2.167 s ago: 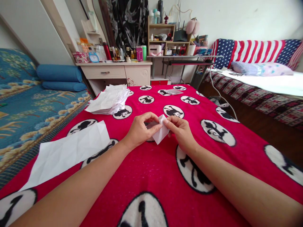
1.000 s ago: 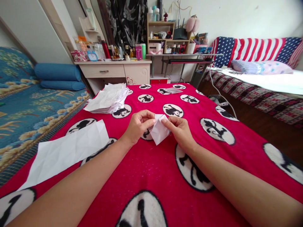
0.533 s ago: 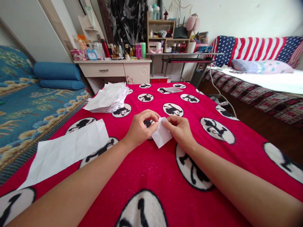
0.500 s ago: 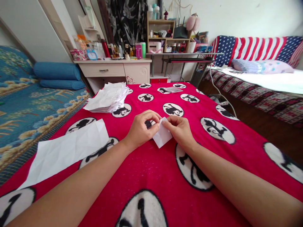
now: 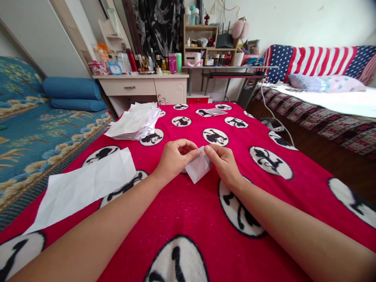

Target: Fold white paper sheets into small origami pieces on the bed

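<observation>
A small folded piece of white paper (image 5: 197, 169) is held between my two hands, just above the red cloth (image 5: 176, 211). My left hand (image 5: 175, 157) pinches its upper left edge between thumb and fingers. On the other side my right hand (image 5: 222, 161) grips the upper right edge, thumb on top and fingers behind. One corner of the paper points down toward me. A larger creased white sheet (image 5: 88, 182) lies flat to the left of my left forearm.
Toward the back left of the cloth sits a messy stack of white papers (image 5: 133, 122). A thin flat grey item (image 5: 216, 112) lies near the far edge. Beyond stand a dresser (image 5: 141, 87) and a desk shelf; a blue couch (image 5: 58, 137) is at left, a bed (image 5: 323, 113) at right.
Both thumbs have shifted along the top of the folded paper, and the paper has tilted a little, moving slightly left. My left fingers are straighter than before.
</observation>
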Action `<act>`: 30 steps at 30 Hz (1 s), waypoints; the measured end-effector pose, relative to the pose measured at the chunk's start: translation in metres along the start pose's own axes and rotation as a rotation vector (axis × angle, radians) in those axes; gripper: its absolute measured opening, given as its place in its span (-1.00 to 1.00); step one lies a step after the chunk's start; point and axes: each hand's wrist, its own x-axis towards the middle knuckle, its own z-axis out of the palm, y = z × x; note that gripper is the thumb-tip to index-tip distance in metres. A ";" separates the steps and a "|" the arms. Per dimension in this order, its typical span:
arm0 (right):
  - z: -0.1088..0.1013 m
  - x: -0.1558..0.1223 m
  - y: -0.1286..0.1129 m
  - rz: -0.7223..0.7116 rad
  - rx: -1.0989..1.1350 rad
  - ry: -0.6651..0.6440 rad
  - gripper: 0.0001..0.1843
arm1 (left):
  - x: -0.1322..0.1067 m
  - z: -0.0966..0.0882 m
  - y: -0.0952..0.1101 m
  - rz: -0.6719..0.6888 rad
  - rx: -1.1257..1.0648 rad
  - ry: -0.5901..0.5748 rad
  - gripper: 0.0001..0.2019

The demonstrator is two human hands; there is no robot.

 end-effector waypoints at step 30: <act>-0.013 0.007 0.005 -0.469 -0.429 0.272 -0.88 | 0.007 -0.014 -0.012 0.291 0.413 0.125 -0.81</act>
